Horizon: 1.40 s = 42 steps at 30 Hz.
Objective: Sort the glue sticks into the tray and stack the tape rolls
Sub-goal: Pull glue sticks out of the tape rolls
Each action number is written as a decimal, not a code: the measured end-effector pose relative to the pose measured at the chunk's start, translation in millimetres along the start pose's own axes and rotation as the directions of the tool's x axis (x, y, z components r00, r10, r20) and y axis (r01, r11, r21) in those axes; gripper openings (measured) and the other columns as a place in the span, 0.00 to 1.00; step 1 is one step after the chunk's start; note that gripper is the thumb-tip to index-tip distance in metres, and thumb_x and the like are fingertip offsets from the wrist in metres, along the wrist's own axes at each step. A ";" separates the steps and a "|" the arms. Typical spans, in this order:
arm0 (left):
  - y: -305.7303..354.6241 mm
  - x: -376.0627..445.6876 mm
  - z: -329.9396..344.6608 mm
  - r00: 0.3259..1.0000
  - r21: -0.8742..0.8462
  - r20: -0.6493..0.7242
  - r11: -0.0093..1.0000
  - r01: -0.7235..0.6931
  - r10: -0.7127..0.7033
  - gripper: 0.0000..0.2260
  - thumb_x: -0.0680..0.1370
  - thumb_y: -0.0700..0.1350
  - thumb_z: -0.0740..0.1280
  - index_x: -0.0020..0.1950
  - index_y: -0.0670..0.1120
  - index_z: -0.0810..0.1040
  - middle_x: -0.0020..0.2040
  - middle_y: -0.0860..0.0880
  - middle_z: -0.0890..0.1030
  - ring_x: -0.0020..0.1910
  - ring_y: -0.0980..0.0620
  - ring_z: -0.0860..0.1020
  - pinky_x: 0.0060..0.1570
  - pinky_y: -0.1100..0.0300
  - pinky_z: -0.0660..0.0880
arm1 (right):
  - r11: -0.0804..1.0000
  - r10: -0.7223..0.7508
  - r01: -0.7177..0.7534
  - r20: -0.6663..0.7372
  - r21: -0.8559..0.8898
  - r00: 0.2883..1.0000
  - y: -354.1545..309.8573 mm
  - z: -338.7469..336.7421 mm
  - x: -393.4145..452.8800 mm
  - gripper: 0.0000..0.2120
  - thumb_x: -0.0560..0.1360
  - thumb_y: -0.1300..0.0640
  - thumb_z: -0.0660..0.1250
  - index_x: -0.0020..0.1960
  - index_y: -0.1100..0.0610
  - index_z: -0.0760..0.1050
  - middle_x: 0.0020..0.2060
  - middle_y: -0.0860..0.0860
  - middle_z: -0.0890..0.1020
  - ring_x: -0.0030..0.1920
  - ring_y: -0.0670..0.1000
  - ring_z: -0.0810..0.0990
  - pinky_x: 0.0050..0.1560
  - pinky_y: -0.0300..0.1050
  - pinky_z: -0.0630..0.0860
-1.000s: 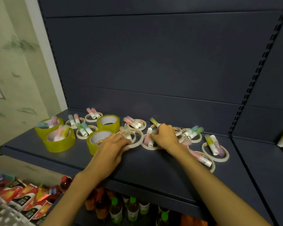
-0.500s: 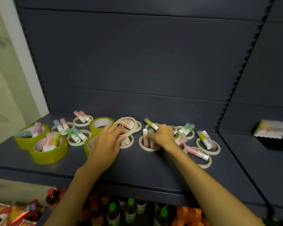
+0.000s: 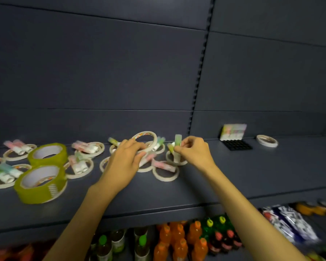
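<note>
My left hand [image 3: 125,159] grips a thin white tape roll [image 3: 146,138], tilted up off the dark shelf [image 3: 233,178]. My right hand [image 3: 193,150] pinches a green-capped glue stick [image 3: 177,146], held upright over a flat white tape ring [image 3: 176,161]. Several more white tape rings with pastel glue sticks lying across them spread over the shelf's left half, such as a pink pair [image 3: 86,146]. Two wide yellow-green tape rolls [image 3: 40,182] sit at the left. A black tray [image 3: 235,145] with a display card stands at the right, and a lone white tape roll [image 3: 267,140] lies beyond it.
The shelf's back panel [image 3: 120,81] rises right behind the objects. Below the shelf's front edge stand drink bottles [image 3: 179,240] and snack packets [image 3: 290,223]. Bare shelf lies between the tape rings and the black tray.
The view has swung right, bringing the tray and lone roll into sight. My left hand has lifted a thin tape roll on edge. My right hand has picked up a green glue stick.
</note>
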<state>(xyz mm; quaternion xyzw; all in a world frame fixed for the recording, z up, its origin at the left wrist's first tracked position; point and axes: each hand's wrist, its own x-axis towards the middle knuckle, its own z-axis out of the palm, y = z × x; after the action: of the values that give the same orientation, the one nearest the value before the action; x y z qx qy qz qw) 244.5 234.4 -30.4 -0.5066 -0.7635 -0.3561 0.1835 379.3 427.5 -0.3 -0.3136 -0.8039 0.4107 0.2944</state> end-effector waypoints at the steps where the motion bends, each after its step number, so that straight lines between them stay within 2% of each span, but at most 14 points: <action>1: 15.1 4.2 10.4 1.000 -0.008 0.008 1.000 -0.015 0.015 0.07 0.80 0.46 0.64 0.55 0.48 0.80 0.49 0.58 0.74 0.51 0.50 0.74 0.52 0.53 0.71 | 1.000 0.002 -0.002 -0.017 0.005 1.000 11.4 -18.4 -0.4 0.09 0.65 0.55 0.75 0.41 0.58 0.79 0.35 0.53 0.84 0.37 0.53 0.83 0.42 0.50 0.82; 4: 61.7 15.6 41.2 0.999 -0.031 0.021 0.999 -0.040 0.041 0.05 0.80 0.43 0.66 0.53 0.50 0.80 0.50 0.56 0.77 0.50 0.51 0.74 0.52 0.52 0.72 | 0.999 0.029 -0.028 -0.049 0.018 0.998 48.7 -72.1 -1.6 0.09 0.64 0.56 0.75 0.40 0.58 0.78 0.34 0.54 0.84 0.39 0.55 0.85 0.44 0.56 0.83; 8: 123.6 28.2 82.1 0.997 -0.043 0.047 0.997 -0.058 0.060 0.06 0.81 0.44 0.66 0.54 0.51 0.81 0.50 0.56 0.78 0.52 0.52 0.74 0.53 0.52 0.72 | 0.998 0.058 -0.057 -0.072 0.022 0.996 96.0 -141.8 -1.2 0.08 0.64 0.57 0.74 0.41 0.57 0.79 0.33 0.52 0.84 0.38 0.54 0.84 0.45 0.57 0.83; 12: 176.8 40.3 118.1 0.997 0.016 0.061 0.999 -0.049 0.048 0.07 0.81 0.45 0.65 0.56 0.52 0.81 0.50 0.57 0.77 0.51 0.51 0.73 0.50 0.48 0.74 | 0.999 0.050 -0.050 -0.093 0.004 0.994 133.3 -201.7 1.7 0.08 0.65 0.59 0.75 0.42 0.57 0.79 0.35 0.52 0.84 0.42 0.53 0.85 0.45 0.49 0.82; 15: 207.7 46.9 140.8 0.998 0.050 0.056 0.998 -0.038 0.035 0.07 0.81 0.45 0.65 0.57 0.52 0.81 0.51 0.58 0.77 0.52 0.52 0.73 0.47 0.55 0.71 | 1.000 0.029 -0.028 -0.089 0.010 0.996 156.3 -232.5 9.4 0.09 0.66 0.60 0.75 0.44 0.56 0.77 0.37 0.52 0.84 0.42 0.51 0.84 0.43 0.44 0.80; 17: 221.5 51.4 154.4 0.998 0.047 0.063 0.998 -0.033 0.030 0.07 0.81 0.45 0.65 0.57 0.51 0.81 0.51 0.57 0.77 0.51 0.53 0.73 0.47 0.55 0.72 | 1.000 0.014 -0.013 -0.079 0.018 0.997 169.1 -244.9 17.5 0.10 0.67 0.60 0.75 0.46 0.55 0.76 0.37 0.51 0.84 0.43 0.50 0.83 0.44 0.44 0.78; 22: 232.2 67.6 185.4 0.995 0.080 0.100 0.996 -0.025 0.017 0.07 0.81 0.44 0.66 0.56 0.51 0.81 0.52 0.57 0.77 0.51 0.53 0.73 0.48 0.54 0.74 | 0.997 -0.055 0.058 -0.048 0.049 0.997 194.2 -256.5 45.8 0.19 0.68 0.60 0.73 0.56 0.48 0.73 0.33 0.47 0.83 0.43 0.47 0.83 0.51 0.51 0.79; 26: 222.7 87.2 206.4 0.995 0.114 0.090 0.993 0.021 -0.031 0.06 0.81 0.44 0.66 0.56 0.52 0.80 0.51 0.57 0.77 0.51 0.53 0.74 0.48 0.53 0.75 | 0.991 -0.116 0.116 -0.010 0.069 0.993 208.4 -252.4 77.6 0.20 0.68 0.59 0.71 0.53 0.41 0.71 0.33 0.49 0.82 0.42 0.50 0.83 0.50 0.54 0.80; 30: 203.9 109.4 226.2 0.995 0.115 0.067 0.991 0.069 -0.077 0.06 0.81 0.44 0.66 0.55 0.52 0.80 0.51 0.58 0.77 0.51 0.53 0.73 0.49 0.51 0.75 | 0.986 -0.163 0.162 0.021 0.050 0.986 215.3 -240.5 115.9 0.20 0.68 0.61 0.71 0.52 0.43 0.70 0.34 0.48 0.82 0.40 0.50 0.82 0.48 0.56 0.81; 35: 186.5 133.8 242.4 0.991 0.124 0.058 0.986 0.111 -0.119 0.06 0.81 0.45 0.66 0.56 0.52 0.80 0.53 0.59 0.77 0.52 0.54 0.73 0.48 0.53 0.75 | 0.963 -0.268 0.268 0.030 -0.009 0.963 210.9 -221.3 165.4 0.17 0.70 0.62 0.69 0.54 0.48 0.69 0.34 0.48 0.80 0.35 0.49 0.80 0.44 0.50 0.79; 37: 179.9 141.4 246.3 0.988 0.124 0.065 0.984 0.129 -0.138 0.06 0.81 0.45 0.66 0.56 0.52 0.80 0.54 0.58 0.77 0.53 0.54 0.73 0.49 0.54 0.75 | 0.955 -0.297 0.297 0.022 -0.015 0.955 207.6 -212.8 183.3 0.14 0.72 0.61 0.68 0.54 0.50 0.70 0.36 0.51 0.80 0.34 0.48 0.78 0.43 0.49 0.79; 40: 172.1 148.0 252.0 0.982 0.134 0.070 0.977 0.166 -0.176 0.07 0.81 0.46 0.66 0.57 0.52 0.80 0.55 0.58 0.77 0.54 0.54 0.73 0.51 0.53 0.75 | 0.930 -0.360 0.361 0.034 -0.067 0.932 209.0 -197.5 204.8 0.12 0.75 0.58 0.67 0.54 0.47 0.68 0.40 0.51 0.77 0.41 0.51 0.79 0.46 0.48 0.79; 42: 168.8 151.5 255.7 0.979 0.137 0.071 0.974 0.180 -0.191 0.07 0.81 0.46 0.66 0.57 0.52 0.80 0.55 0.57 0.77 0.54 0.54 0.73 0.50 0.54 0.75 | 0.897 -0.417 0.421 0.058 -0.134 0.907 213.7 -187.5 216.6 0.14 0.76 0.59 0.67 0.55 0.45 0.66 0.39 0.47 0.72 0.47 0.56 0.77 0.51 0.53 0.78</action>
<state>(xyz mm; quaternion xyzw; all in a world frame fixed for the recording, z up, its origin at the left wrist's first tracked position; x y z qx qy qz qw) 354.2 557.8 -46.5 -0.4345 -0.8360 -0.2995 0.1500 435.9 777.8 -42.5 -0.1481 -0.8839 0.2834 0.3414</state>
